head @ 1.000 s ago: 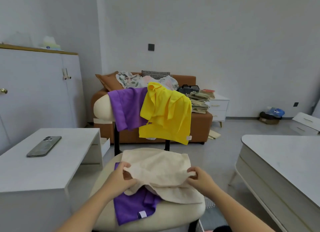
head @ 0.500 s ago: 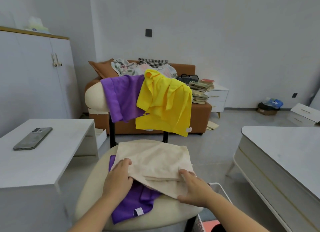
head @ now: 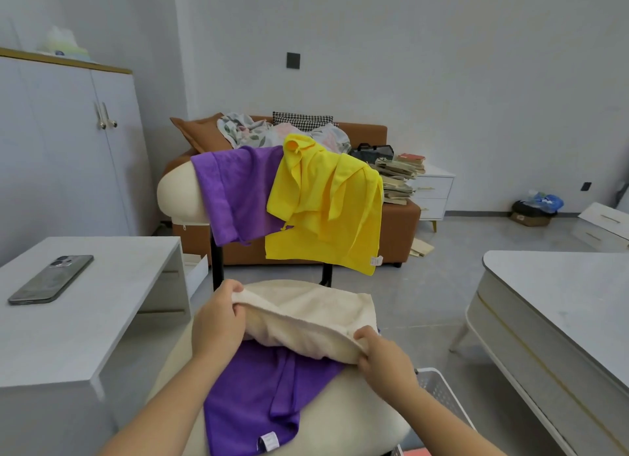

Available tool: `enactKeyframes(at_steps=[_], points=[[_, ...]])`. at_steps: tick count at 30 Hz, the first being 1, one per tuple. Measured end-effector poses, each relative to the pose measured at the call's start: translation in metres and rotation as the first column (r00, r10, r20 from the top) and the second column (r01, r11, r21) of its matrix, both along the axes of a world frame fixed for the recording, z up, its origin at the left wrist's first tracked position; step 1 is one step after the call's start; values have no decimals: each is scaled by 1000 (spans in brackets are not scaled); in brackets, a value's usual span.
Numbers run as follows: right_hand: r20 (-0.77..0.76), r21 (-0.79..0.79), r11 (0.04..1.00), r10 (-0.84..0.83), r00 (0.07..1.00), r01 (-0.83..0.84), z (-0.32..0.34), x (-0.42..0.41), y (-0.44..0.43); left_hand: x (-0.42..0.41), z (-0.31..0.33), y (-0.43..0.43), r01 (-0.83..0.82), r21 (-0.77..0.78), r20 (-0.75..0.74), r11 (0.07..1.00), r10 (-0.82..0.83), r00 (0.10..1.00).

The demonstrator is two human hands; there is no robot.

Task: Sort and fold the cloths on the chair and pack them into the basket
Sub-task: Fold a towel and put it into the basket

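A folded beige cloth [head: 306, 322] is lifted just above the cream chair seat [head: 357, 408]. My left hand [head: 218, 322] grips its left end and my right hand [head: 381, 357] grips its right end. Under it, a purple cloth [head: 269, 394] lies spread on the seat with a white label at its near edge. Over the chair back [head: 177, 193] hang another purple cloth [head: 238, 190] and a yellow cloth [head: 326, 207]. A white basket [head: 439, 387] shows its rim low to the right of the chair, mostly hidden by my right arm.
A white low table [head: 102, 305] with a phone [head: 51, 278] stands at the left. Another white table [head: 561, 309] is at the right. Behind the chair is a brown sofa [head: 398, 224] with clothes and stacked books. A white cabinet [head: 68, 149] lines the left wall.
Both hands have taken the ends of the folded beige cloth and raised it off the purple cloth, which now shows more. The view has tilted down slightly.
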State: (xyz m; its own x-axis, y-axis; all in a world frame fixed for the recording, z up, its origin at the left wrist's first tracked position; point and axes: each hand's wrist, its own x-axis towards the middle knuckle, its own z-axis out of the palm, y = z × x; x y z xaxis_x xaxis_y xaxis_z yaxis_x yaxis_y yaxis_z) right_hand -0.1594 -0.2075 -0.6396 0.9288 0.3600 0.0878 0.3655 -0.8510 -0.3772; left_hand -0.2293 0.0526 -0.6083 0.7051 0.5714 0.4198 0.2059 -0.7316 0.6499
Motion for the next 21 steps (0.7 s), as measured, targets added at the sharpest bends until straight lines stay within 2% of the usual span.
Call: enactKeyframes(at_steps=[2, 4, 6, 9, 13, 16, 21], points=[[-89, 243, 965, -76, 993, 96, 3, 12, 2, 3, -8, 5, -18, -46, -17, 999, 17, 1000], [-151, 469, 863, -130, 980, 187, 6, 24, 6, 4, -16, 5, -30, -115, -18, 993, 29, 999], [-161, 582, 782, -159, 974, 224, 9, 35, 10, 3, -23, 4, -53, -174, -5, 983, 52, 999], [-193, 661, 706, -168, 967, 254, 10, 46, 12, 0, -34, 8, -76, -202, 35, 976, 84, 996], [-210, 714, 643, -182, 961, 278, 9, 58, 9, -1, -35, 19, -23, -191, 77, 981, 39, 996], [-189, 709, 655, -181, 965, 262, 14, 63, 7, 2, -21, 26, 15, -124, 88, 992, -4, 996], [-107, 662, 722, -175, 979, 201, 34, 64, -1, -1, 6, 44, 92, 112, 4, 989, -93, 996]])
